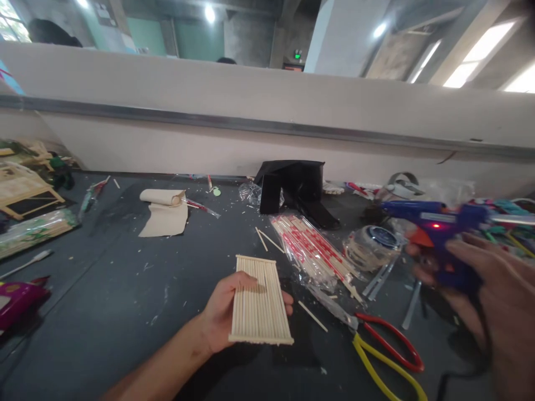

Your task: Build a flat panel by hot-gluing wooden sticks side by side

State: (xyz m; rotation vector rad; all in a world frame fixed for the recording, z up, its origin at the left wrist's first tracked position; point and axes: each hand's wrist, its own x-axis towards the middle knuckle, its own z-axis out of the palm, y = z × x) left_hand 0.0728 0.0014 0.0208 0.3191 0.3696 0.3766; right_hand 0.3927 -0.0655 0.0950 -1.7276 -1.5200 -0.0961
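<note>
My left hand grips a small flat panel of wooden sticks, laid side by side with a crosspiece at each end. The thumb lies across its face and fingertips show past its right edge. At the right, my right hand is wrapped round a blue hot glue gun with an orange trigger and a glowing red light. Its nozzle points left, apart from the panel, and a clear glue stick juts from its back. The hand is somewhat blurred. Below it lie scissors with red and yellow handles.
Plastic-wrapped sticks, a clear round container and loose glue sticks lie ahead and right. Rolled beige cloth and a folded black sheet sit farther back. A magenta tool is at left; a low partition stands behind.
</note>
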